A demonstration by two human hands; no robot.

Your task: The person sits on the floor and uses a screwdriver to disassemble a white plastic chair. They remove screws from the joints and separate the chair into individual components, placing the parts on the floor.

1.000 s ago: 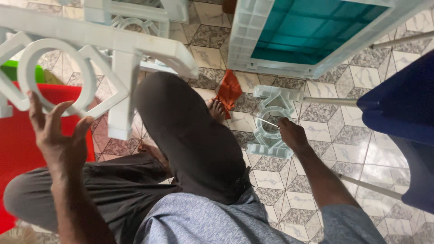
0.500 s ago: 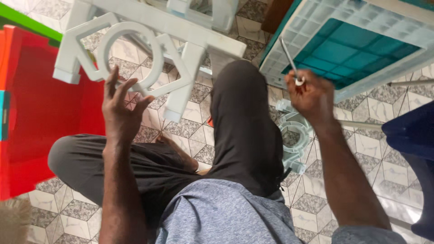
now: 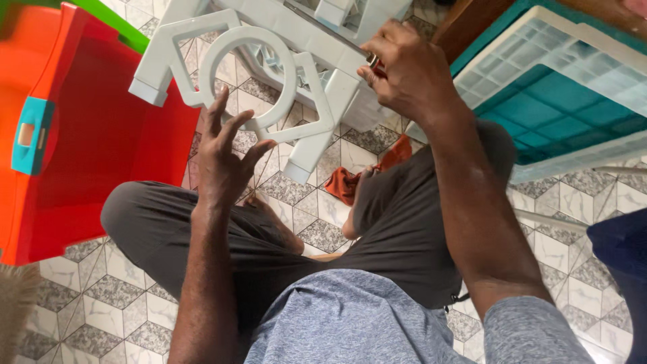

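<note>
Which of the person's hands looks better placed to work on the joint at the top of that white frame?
Probably the right. The right hand is already at the top bar of the white frame, closed around a small tool. The left hand has open fingers on the frame's ring, apparently steadying it.

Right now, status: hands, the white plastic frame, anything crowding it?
Left hand braces ring of white plastic lattice frame. Right hand closed on small metal tool at frame's bar. Red plastic panel close at left, teal crate at right.
</note>
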